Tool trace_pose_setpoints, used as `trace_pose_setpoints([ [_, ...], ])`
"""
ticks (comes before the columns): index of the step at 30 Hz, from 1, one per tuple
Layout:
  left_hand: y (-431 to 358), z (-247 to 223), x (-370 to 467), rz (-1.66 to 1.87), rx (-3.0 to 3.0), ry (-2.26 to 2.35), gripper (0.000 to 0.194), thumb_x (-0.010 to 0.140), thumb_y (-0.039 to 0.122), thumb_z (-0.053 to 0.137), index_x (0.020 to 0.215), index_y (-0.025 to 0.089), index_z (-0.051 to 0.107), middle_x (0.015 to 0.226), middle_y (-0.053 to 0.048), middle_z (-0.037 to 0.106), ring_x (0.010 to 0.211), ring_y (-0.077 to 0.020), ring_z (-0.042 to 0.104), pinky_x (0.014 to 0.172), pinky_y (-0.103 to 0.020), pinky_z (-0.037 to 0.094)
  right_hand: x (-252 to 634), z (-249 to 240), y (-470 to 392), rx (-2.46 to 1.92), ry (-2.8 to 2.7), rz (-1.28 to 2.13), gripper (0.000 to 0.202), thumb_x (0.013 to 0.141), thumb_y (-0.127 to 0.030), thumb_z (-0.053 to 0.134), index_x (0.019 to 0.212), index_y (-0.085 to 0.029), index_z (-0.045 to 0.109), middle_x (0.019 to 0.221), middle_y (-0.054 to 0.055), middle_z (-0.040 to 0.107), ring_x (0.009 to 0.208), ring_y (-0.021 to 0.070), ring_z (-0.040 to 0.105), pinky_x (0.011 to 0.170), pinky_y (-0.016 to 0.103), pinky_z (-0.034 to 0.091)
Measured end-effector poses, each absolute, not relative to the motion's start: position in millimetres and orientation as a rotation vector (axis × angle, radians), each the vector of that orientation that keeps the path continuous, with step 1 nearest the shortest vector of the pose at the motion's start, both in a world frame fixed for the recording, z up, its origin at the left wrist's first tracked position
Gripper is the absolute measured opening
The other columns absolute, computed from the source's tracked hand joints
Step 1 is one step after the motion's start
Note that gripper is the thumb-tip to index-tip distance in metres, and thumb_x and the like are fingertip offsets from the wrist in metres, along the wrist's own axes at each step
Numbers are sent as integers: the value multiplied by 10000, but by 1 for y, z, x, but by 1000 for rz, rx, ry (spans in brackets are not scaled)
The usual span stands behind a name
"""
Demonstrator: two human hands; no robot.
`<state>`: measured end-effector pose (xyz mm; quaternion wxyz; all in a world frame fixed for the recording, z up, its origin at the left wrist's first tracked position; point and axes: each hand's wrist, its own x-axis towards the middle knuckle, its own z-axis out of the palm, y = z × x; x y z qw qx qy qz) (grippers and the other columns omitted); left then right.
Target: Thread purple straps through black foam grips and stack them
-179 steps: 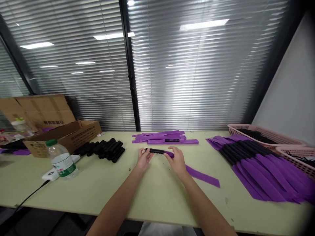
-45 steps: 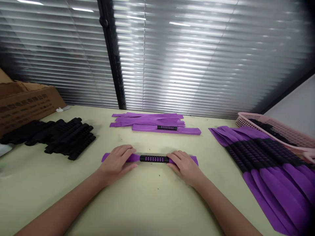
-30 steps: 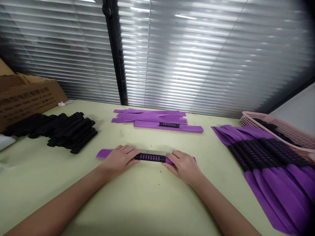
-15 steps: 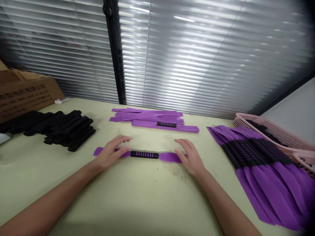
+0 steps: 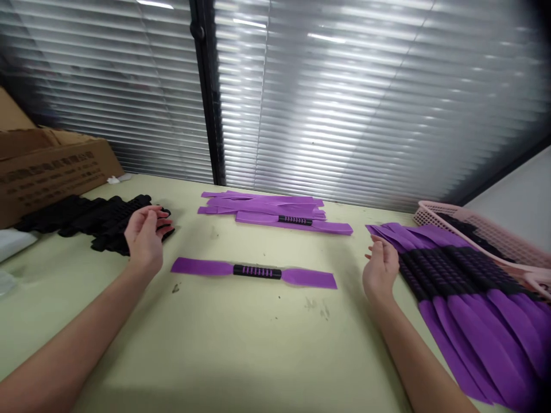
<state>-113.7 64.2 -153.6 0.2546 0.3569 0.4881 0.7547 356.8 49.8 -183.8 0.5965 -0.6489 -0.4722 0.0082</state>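
Crosswise, the purple strap (image 5: 309, 277) lies flat on the table (image 5: 249, 350), its long axis almost nine to three o'clock, right end slightly nearer the person. At twelve lie stacked straps (image 5: 262, 204). Loosely curled, both hands are off it: left hand (image 5: 145, 236) towards ten by black sleeves (image 5: 101, 221), right hand (image 5: 381, 268) at three beside fanned straps (image 5: 477, 321).

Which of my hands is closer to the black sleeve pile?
Left. Your left hand is at the right end of the black sleeve pile; your right hand is far to its right, beside the purple straps.
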Motion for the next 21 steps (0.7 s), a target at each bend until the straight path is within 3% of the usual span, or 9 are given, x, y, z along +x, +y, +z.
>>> trace_pose_setpoints([
  [5, 68, -164, -114, 2021, 1209, 1398, 255, 730, 317, 646, 959, 227, 580, 854, 7, 574, 722, -110, 578, 641, -250, 496, 335, -176, 39, -1421, -1422, -47, 340, 899, -426, 447, 1090, -203, 618, 1156, 102, 534, 1055, 235, 526, 838, 400, 472],
  [11, 60, -167, -108, 1764, 1655, 1589, 329, 801, 350, 587, 1081, 193, 517, 992, -49, 565, 890, -168, 572, 786, -316, 500, 326, -175, 34, -1398, -1640, -137, 314, 922, -406, 426, 1129, -243, 596, 1168, 92, 522, 1138, 261, 483, 958, 473, 407],
  [21, 47, -174, -92, 1233, 2244, 1641, 295, 907, 289, 437, 1189, 204, 455, 1154, -88, 531, 1041, -204, 537, 912, -405, 469, 326, -190, 38, -1290, -1944, -197, 277, 912, -389, 474, 1081, -228, 622, 1228, 120, 502, 1089, 264, 514, 842, 419, 500],
])
